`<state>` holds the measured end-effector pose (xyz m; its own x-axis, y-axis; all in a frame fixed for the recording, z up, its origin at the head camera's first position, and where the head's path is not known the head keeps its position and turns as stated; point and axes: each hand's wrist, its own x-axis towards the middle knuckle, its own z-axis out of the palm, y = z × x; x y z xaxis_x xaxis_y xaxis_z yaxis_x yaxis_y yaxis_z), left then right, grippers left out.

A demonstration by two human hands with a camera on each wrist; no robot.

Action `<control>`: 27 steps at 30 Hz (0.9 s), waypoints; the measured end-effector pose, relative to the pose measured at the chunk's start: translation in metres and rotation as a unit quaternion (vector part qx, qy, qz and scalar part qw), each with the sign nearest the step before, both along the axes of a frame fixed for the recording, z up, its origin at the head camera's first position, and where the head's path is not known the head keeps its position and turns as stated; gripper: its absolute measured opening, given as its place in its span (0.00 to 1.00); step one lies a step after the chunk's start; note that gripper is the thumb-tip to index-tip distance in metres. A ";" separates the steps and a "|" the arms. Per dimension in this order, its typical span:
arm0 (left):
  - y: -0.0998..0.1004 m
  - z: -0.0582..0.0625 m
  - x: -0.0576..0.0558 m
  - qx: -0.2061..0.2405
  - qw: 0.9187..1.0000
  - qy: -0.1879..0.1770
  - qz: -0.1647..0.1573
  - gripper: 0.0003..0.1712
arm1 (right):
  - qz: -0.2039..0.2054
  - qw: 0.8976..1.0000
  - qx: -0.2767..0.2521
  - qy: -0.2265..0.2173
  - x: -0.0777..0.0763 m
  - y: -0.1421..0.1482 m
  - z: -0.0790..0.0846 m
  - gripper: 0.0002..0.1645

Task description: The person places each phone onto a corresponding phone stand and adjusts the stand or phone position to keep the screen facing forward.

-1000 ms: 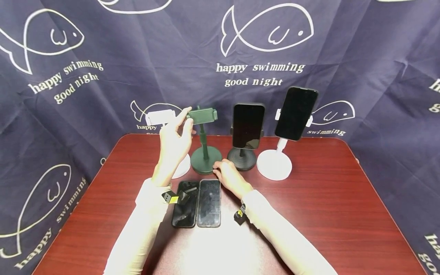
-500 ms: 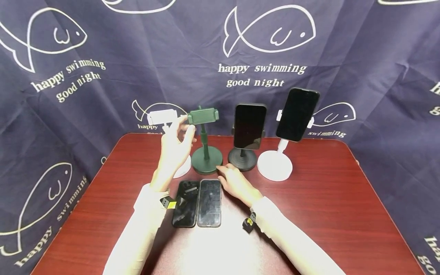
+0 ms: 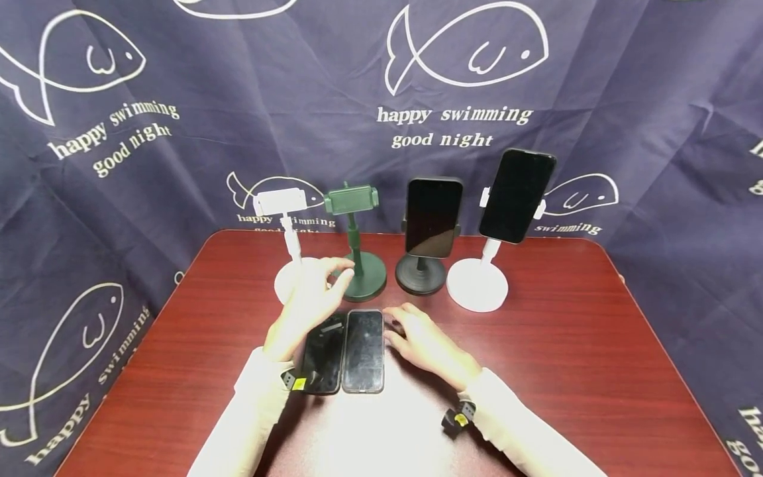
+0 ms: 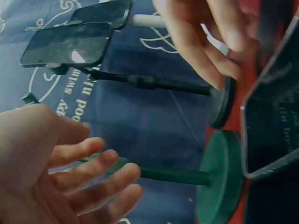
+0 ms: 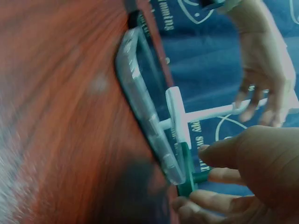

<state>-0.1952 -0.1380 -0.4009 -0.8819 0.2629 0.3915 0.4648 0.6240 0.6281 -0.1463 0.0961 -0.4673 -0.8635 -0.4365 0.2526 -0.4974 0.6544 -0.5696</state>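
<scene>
My left hand point(image 3: 312, 291) is in the air in front of the green phone stand point(image 3: 352, 200), fingers loosely bent and holding nothing. In the left wrist view the left hand point(image 4: 79, 172) shows its fingers spread apart. Two phones lie side by side, screens up: a black phone point(image 3: 324, 361), partly covered by my left wrist, and a phone in a clear case point(image 3: 363, 351). My right hand point(image 3: 426, 341) has its fingertips right at the cased phone's upper right edge. From the right wrist, the cased phone point(image 5: 142, 98) lies beyond my loosely bent fingers point(image 5: 219, 156).
A white phone stand point(image 3: 280, 201) with a bare clamp stands left of the green one. To the right, a black stand point(image 3: 420, 275) bears an upright phone point(image 3: 434, 218), and another white stand point(image 3: 477, 285) bears a tilted phone point(image 3: 517, 195). A patterned curtain point(image 3: 298, 132) hangs behind the table point(image 3: 596, 371).
My left hand has left the green stand's clamp and come down toward the phones. The right hand has drawn back from near the green base to the cased phone's right edge.
</scene>
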 end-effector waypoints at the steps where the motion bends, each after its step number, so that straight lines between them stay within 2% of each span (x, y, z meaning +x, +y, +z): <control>1: 0.000 -0.005 0.000 -0.006 1.000 0.003 -0.008 0.15 | 0.002 1.000 -0.010 -0.002 0.003 0.002 0.001 0.24; 4: 0.003 -0.016 0.004 -0.016 0.999 0.008 -0.035 0.17 | 0.002 0.999 -0.038 -0.004 0.010 0.007 0.003 0.25; 8: 0.009 -0.028 0.010 -0.055 0.997 0.006 -0.061 0.23 | -0.014 0.998 -0.055 -0.033 0.020 0.015 0.007 0.28; 14: 0.012 -0.042 0.016 -0.115 0.992 -0.017 -0.047 0.28 | -0.016 0.996 -0.042 -0.075 0.033 0.016 0.011 0.32; 22: 0.006 -0.048 0.003 -0.174 0.983 0.040 -0.037 0.25 | 0.057 0.988 -0.108 -0.096 0.034 0.008 0.009 0.27; 27: -0.001 -0.052 -0.002 -0.189 0.980 0.031 -0.045 0.25 | 0.050 0.983 -0.113 -0.135 0.034 0.004 0.003 0.29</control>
